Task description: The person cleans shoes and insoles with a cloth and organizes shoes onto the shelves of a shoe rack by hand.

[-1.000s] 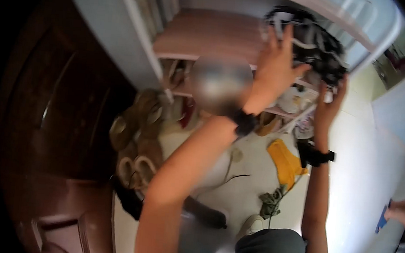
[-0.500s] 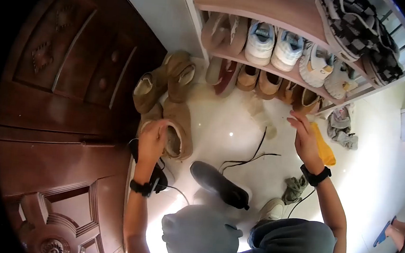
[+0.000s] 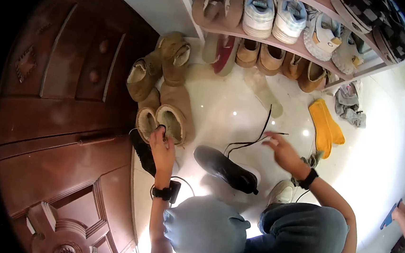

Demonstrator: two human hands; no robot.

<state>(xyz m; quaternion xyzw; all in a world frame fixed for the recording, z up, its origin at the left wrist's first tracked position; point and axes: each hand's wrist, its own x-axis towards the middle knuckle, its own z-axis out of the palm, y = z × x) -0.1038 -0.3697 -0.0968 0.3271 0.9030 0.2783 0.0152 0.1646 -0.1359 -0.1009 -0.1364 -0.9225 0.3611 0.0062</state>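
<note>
My left hand (image 3: 161, 149) is at the near rims of two tan fleece-lined boots (image 3: 173, 117), its fingers closed on a small dark thing that I cannot make out. My right hand (image 3: 283, 154) hovers over the floor with fingers apart, holding nothing, near the ends of long black laces (image 3: 246, 143). Between the hands, a black shoe (image 3: 225, 168) lies on the floor. Another black shoe (image 3: 143, 151) is partly hidden beside my left hand. To the right of my right hand lie yellow socks (image 3: 324, 126).
A shoe rack (image 3: 276, 39) at the top holds white sneakers (image 3: 258, 17) and black-and-white checkered shoes (image 3: 386, 27). Brown shoes (image 3: 270, 59) stand under it. A dark wooden door (image 3: 65, 115) is on the left. At the right edge shows another person's foot in a blue slipper (image 3: 388, 216).
Both hands have left the checkered shoes on the rack and come down, the left to the boots, the right above the floor. The view has tilted down.
</note>
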